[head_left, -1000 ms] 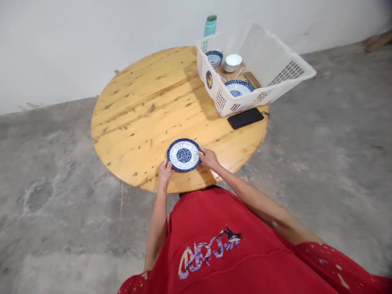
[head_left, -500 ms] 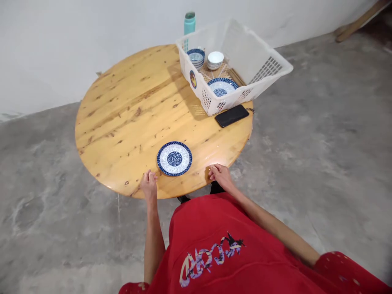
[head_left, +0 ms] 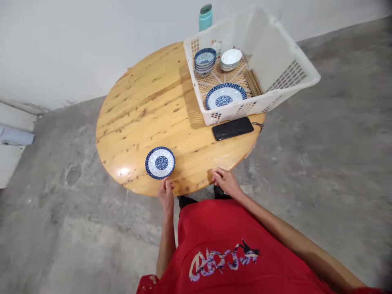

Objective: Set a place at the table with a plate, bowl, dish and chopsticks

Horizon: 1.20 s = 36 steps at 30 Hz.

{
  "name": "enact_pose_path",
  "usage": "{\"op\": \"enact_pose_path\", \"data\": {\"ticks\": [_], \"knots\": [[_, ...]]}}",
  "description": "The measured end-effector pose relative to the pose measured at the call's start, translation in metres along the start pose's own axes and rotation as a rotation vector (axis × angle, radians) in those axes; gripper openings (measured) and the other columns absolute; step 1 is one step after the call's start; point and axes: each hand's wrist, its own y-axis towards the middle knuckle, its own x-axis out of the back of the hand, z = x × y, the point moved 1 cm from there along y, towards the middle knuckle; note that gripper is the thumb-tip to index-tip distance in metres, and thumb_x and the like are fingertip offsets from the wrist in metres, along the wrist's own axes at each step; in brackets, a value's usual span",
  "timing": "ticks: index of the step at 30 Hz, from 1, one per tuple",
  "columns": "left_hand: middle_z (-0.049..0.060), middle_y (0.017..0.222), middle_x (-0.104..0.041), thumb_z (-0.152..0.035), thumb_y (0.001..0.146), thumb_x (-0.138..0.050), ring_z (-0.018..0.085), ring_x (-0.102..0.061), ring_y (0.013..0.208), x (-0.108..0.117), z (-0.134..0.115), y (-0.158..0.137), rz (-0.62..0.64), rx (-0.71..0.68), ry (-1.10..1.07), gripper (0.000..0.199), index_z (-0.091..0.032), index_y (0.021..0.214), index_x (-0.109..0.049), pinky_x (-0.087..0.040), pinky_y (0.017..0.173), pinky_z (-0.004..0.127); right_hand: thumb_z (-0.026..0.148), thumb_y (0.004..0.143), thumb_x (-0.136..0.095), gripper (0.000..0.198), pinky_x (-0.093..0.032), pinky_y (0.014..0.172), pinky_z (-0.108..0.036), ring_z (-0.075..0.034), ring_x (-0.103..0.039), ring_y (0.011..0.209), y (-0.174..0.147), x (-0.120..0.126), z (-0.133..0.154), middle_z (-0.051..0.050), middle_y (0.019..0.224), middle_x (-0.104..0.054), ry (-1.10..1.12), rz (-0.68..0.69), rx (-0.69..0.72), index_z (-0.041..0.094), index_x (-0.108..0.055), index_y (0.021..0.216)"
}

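Two bare hands sit at the near edge of a round wooden counter [head_left: 147,106]. The left hand [head_left: 165,193] rests on the counter edge just below a small blue-and-white patterned plate [head_left: 160,162]; its fingers [head_left: 164,184] are loosely curled, grip nothing, and stand just short of the plate rim. The right hand [head_left: 224,182] rests on the counter edge to the right, well apart from the plate; its fingers [head_left: 217,175] are bent inward and hold nothing.

The plate lies flat on the counter near the front edge, left of centre, with a dark blue rim and a dark blue centre medallion.

A white plastic laundry-style basket [head_left: 284,77] stands on the far right part of the counter and overhangs its edge. Inside the basket: a larger blue-and-white plate [head_left: 226,96] flat at the near side, a stack of blue patterned bowls [head_left: 205,61] at the far left, a stack of white bowls [head_left: 230,59] beside it, and a bundle of chopsticks [head_left: 253,81] along the right. A black phone [head_left: 232,128] lies on the counter just in front of the basket. A teal bottle [head_left: 205,17] stands behind the basket near the wall. The person wears a red garment [head_left: 239,249] with printed lettering. The floor [head_left: 321,151] is bare concrete.
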Motion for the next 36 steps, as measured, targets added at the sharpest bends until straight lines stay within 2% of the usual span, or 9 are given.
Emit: {"op": "enact_pose_path", "data": {"ticks": [3,6,12,19,24,27,30,33,36], "knots": [[0.005,0.082,-0.073,-0.046,0.090,-0.048,0.017,-0.069,0.064,-0.035,-0.009,-0.032,0.079,0.042,-0.011,0.040,-0.017,0.107,-0.070,-0.057,0.066,0.030,0.051,0.079,-0.044,0.033,-0.045,0.050,-0.028,-0.016,-0.060,0.047,-0.010,0.024,-0.014,0.000,0.063,-0.065,0.060,0.023,-0.099,0.023,-0.061,0.082],[0.005,0.079,-0.073,-0.053,0.089,-0.052,0.018,-0.069,0.062,-0.052,-0.015,-0.047,0.141,0.043,-0.005,0.045,-0.018,0.106,-0.071,-0.057,0.064,0.032,0.055,0.079,-0.044,0.037,-0.045,0.050,-0.028,-0.016,-0.060,0.047,-0.017,0.032,-0.024,0.000,0.062,-0.064,0.075,0.074,-0.169,0.023,-0.061,0.080],[0.006,0.079,-0.073,-0.058,0.086,-0.053,0.018,-0.068,0.063,-0.062,-0.035,-0.021,0.124,0.010,-0.021,0.050,-0.016,0.105,-0.072,-0.058,0.064,0.033,0.057,0.080,-0.043,0.038,-0.044,0.049,-0.027,-0.015,-0.059,0.046,0.001,0.042,-0.014,0.000,0.061,-0.064,0.063,0.128,-0.123,0.023,-0.060,0.080],[0.005,0.080,-0.074,-0.050,0.087,-0.052,0.020,-0.070,0.063,-0.093,-0.091,0.042,0.063,-0.213,-0.038,0.039,-0.021,0.103,-0.072,-0.057,0.066,0.034,0.057,0.082,-0.050,0.034,-0.052,0.051,-0.035,-0.021,-0.062,0.050,0.034,0.097,0.042,-0.002,0.065,-0.066,0.038,-0.058,-0.015,0.027,-0.065,0.087],[0.005,0.081,-0.075,-0.039,0.091,-0.049,0.021,-0.073,0.072,-0.097,-0.160,0.084,0.008,-0.394,-0.011,0.034,-0.022,0.108,-0.073,-0.059,0.074,0.033,0.058,0.085,-0.055,0.033,-0.055,0.054,-0.035,-0.021,-0.063,0.055,0.066,0.159,0.119,-0.003,0.069,-0.066,-0.007,-0.183,0.145,0.029,-0.069,0.091],[0.006,0.086,-0.076,-0.033,0.092,-0.049,0.021,-0.074,0.078,-0.105,-0.207,0.110,-0.012,-0.511,0.031,0.032,-0.021,0.110,-0.073,-0.058,0.080,0.034,0.055,0.086,-0.058,0.030,-0.055,0.056,-0.033,-0.020,-0.063,0.057,0.111,0.202,0.168,-0.003,0.070,-0.067,-0.132,-0.216,0.270,0.029,-0.071,0.091],[0.009,0.097,-0.077,-0.031,0.095,-0.047,0.023,-0.074,0.086,-0.127,-0.257,0.134,-0.007,-0.600,0.099,0.032,-0.020,0.110,-0.073,-0.056,0.085,0.034,0.050,0.085,-0.058,0.029,-0.054,0.056,-0.031,-0.019,-0.062,0.057,0.185,0.235,0.202,-0.003,0.070,-0.069,-0.249,-0.182,0.308,0.024,-0.071,0.087],[0.011,0.106,-0.076,-0.028,0.097,-0.045,0.025,-0.072,0.100,-0.162,-0.309,0.161,0.086,-0.653,0.223,0.033,-0.018,0.114,-0.072,-0.053,0.094,0.034,0.039,0.086,-0.055,0.026,-0.052,0.056,-0.029,-0.019,-0.063,0.056,0.278,0.250,0.217,-0.006,0.070,-0.071,-0.309,-0.108,0.258,0.018,-0.071,0.087],[0.010,0.097,-0.077,-0.023,0.098,-0.043,0.025,-0.071,0.104,-0.209,-0.352,0.195,0.255,-0.559,0.361,0.035,-0.016,0.122,-0.068,-0.050,0.097,0.035,0.024,0.085,-0.054,0.027,-0.052,0.064,-0.031,-0.022,-0.068,0.064,0.368,0.254,0.220,-0.007,0.072,-0.073,-0.491,-0.061,0.211,0.013,-0.074,0.098]]}}
